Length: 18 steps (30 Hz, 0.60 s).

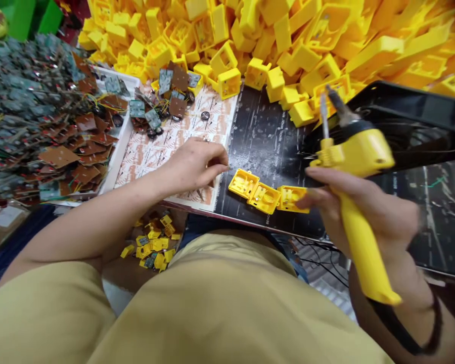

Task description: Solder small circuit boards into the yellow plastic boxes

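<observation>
Right hand point(375, 222) closed around yellow plastic-handled soldering iron point(364, 151); left hand point(195, 164) fingers curled, content unclear; three yellow square plastic housings point(265, 194) near tabletop point(265, 136) front edge.

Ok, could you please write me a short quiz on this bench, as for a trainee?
1. True or false: the right hand holds the soldering gun.
2. How many open cases lie on the mat between the hands? A) two B) three C) five
3. Which hand rests on the sheet?
Key: 1 true; 2 B; 3 the left hand.
</observation>
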{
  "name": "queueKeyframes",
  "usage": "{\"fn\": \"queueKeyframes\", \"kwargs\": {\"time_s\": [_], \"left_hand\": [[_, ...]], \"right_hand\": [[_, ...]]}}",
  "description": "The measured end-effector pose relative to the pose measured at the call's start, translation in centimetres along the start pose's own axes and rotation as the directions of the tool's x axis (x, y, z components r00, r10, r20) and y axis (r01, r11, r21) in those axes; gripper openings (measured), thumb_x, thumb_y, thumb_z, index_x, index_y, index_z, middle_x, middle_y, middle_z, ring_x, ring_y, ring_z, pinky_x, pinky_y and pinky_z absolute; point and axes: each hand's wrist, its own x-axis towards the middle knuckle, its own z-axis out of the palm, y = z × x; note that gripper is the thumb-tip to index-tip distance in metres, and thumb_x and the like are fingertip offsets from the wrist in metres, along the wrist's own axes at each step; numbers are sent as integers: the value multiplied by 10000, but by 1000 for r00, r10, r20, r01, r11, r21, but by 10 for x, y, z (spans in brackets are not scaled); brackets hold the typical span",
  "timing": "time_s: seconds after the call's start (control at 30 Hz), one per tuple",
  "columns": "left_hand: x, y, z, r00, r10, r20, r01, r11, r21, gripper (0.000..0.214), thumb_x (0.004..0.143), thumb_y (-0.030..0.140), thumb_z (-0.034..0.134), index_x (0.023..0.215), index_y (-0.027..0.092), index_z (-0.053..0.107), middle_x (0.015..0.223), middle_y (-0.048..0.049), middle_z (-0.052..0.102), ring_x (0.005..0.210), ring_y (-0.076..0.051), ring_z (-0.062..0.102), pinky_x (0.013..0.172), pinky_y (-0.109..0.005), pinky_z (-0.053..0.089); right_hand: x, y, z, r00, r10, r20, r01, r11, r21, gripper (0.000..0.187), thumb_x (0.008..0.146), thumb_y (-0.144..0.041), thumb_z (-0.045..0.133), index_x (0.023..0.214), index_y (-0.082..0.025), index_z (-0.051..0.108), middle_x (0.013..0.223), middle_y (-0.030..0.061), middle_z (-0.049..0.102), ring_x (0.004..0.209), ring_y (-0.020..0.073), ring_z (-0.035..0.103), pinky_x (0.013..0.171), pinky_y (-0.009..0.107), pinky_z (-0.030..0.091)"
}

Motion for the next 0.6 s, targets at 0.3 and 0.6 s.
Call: {"fn": "queueKeyframes", "kwargs": {"time_s": [0.3, 0.6], "left_hand": [[-15, -4, -14, 993, -105, 54, 116, 956, -270, 180, 824, 310, 603, 829, 154, 693, 744, -15, 723, 695, -132, 660, 690, -252, 496], [-25, -12, -23, 997, -64, 37, 72, 961, -268, 186, 835, 310, 600, 835, 155, 704, 747, -13, 718, 675, -119, 633, 667, -244, 477]], "right_hand": [[40, -22, 63, 945, -185, 271, 261, 924, -280, 227, 968, -213, 573, 1192, -217, 616, 877, 36, 725, 755, 197, 693, 811, 337, 553], [46, -13, 56, 902, -288, 323, 322, 945, -57, 432, 931, -403, 688, 1274, -206, 513, 940, 30, 714, 919, 223, 700, 979, 416, 497]]}}
